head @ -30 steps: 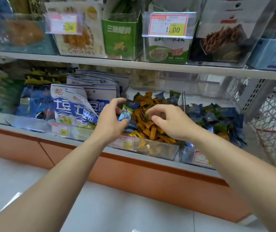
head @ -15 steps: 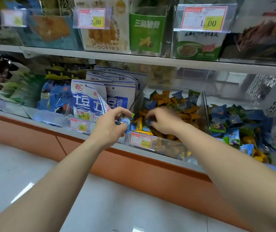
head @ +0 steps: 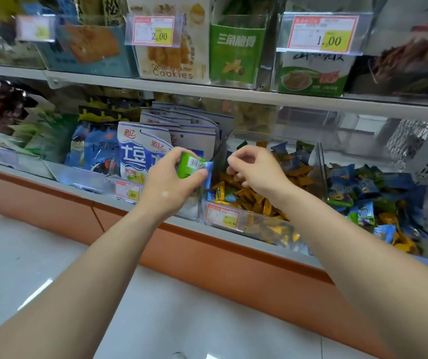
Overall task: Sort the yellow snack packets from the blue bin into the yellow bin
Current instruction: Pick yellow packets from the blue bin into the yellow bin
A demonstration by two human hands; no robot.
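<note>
Two bare hands reach over the lower shelf. Left hand pinches small green and blue snack packets. Right hand is over the clear plastic middle bin of yellow snack packets, fingers curled; cannot tell if gripping. A few stray yellow packets lie in the blue-packet bin, near right corner

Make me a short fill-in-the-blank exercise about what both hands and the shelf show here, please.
1. The left hand grips a ____ packet with a barcode.
2. The right hand is above the bin filled mostly with ____ packets.
3. The price tag over the cookies bag reads ____.
Missing words: green; yellow; 2.00
</note>
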